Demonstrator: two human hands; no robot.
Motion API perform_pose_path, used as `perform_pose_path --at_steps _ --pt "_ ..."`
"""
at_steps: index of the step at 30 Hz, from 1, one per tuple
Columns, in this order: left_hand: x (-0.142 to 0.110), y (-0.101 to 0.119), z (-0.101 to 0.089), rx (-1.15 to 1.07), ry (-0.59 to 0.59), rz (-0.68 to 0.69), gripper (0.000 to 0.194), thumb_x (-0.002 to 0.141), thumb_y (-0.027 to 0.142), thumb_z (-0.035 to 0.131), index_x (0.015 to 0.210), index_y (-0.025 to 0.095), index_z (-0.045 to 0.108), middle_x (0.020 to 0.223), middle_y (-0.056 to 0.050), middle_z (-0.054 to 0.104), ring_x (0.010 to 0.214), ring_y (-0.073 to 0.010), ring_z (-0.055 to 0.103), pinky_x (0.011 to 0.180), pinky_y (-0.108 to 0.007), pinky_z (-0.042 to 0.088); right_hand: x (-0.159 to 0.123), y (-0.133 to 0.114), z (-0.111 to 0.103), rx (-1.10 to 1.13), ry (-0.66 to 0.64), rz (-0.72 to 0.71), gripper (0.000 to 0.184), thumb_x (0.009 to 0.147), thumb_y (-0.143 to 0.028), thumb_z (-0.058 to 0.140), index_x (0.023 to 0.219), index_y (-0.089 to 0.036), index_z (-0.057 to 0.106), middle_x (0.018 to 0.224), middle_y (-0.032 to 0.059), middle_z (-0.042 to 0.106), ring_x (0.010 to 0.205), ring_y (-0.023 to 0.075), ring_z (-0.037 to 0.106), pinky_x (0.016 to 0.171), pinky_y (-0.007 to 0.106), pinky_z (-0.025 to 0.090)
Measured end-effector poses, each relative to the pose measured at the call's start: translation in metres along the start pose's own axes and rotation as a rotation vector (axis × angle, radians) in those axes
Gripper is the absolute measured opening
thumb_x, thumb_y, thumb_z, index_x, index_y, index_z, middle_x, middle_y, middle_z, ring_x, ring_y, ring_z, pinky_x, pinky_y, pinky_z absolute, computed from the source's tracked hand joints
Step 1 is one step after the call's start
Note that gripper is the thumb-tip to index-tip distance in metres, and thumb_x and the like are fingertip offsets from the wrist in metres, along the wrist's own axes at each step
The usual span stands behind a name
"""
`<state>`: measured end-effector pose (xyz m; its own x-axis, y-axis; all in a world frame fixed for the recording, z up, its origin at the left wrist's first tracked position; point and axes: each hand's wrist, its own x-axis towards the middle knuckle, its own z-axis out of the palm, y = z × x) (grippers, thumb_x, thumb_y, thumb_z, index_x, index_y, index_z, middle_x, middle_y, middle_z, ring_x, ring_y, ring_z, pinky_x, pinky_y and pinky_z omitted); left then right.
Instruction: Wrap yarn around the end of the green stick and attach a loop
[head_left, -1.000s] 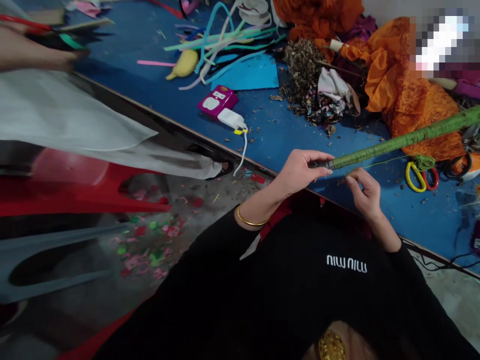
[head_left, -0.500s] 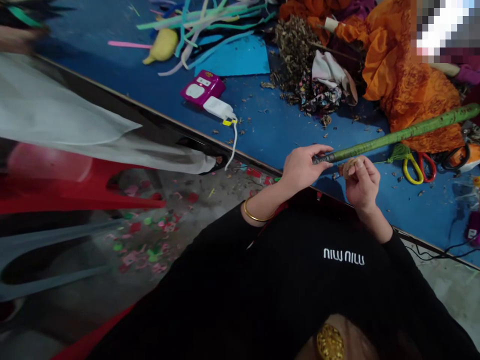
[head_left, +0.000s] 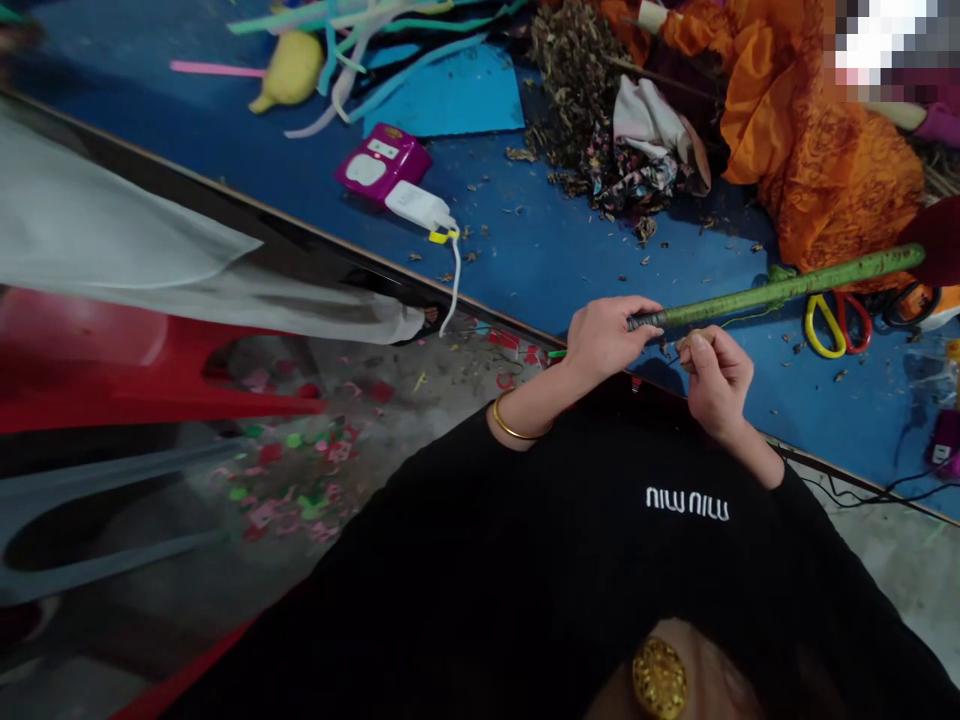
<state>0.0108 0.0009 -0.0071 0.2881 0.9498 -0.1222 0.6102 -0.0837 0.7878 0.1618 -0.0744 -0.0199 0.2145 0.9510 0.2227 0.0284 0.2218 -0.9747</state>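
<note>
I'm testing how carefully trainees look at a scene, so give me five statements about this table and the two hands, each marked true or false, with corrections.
1. The left hand holds the dark-wrapped end of the green stick. True.
2. The right hand is gripping the scissors. False: the scissors lie on the blue table, apart from that hand.
3. A white plug touches the purple box. True.
4. The orange cloth lies on the floor. False: it lies on the table.
5. A gold bangle circles the left wrist. True.
</note>
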Motion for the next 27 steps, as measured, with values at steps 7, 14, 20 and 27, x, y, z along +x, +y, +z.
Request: perform_pose_path --at_steps 7,14,20,27 --pt "-0.001 -0.003 0.002 -0.001 -0.021 0.002 0.026 0.085 0.030 0.076 0.111 0.028 0.083 0.110 0.000 0.084 0.097 -0.0218 0.075 0.089 -0.031 0.054 -0.005 -0.003 -0.001 -0.090 -0.034 -0.097 0.035 0.103 -0.034 0.059 0.072 -0.020 0.061 0.069 -0.0023 0.057 0.065 0.0095 0.050 0.065 0.026 0.041" --pt "-0.002 -0.001 -0.001 0.095 -0.036 0.014 0.026 0.087 0.029 0.076 0.112 0.029 0.083 0.112 -0.001 0.083 0.101 -0.0230 0.076 0.088 -0.032 0.055 -0.006 0.000 -0.002 -0.021 -0.044 -0.041 0.036 0.103 -0.039 0.060 0.072 -0.020 0.059 0.068 -0.0024 0.054 0.062 0.0096 0.048 0.063 0.027 0.041" --pt "-0.002 0.001 -0.010 0.220 -0.002 0.136 0.027 0.089 0.026 0.074 0.115 0.028 0.082 0.119 -0.004 0.082 0.111 -0.0268 0.075 0.091 -0.035 0.056 0.021 -0.012 -0.007 0.104 -0.066 -0.037 0.034 0.102 -0.044 0.062 0.076 -0.021 0.062 0.064 -0.0030 0.058 0.069 0.0134 0.067 0.078 0.033 0.056" --pt "-0.005 0.004 -0.013 0.287 0.000 0.191 0.033 0.090 0.025 0.071 0.121 0.027 0.080 0.120 -0.004 0.081 0.110 -0.0283 0.075 0.088 -0.036 0.057 0.062 -0.032 0.003 0.014 -0.194 -0.054 0.039 0.095 -0.055 0.069 0.075 -0.021 0.066 0.067 -0.0022 0.065 0.072 0.0136 0.071 0.084 0.034 0.062"
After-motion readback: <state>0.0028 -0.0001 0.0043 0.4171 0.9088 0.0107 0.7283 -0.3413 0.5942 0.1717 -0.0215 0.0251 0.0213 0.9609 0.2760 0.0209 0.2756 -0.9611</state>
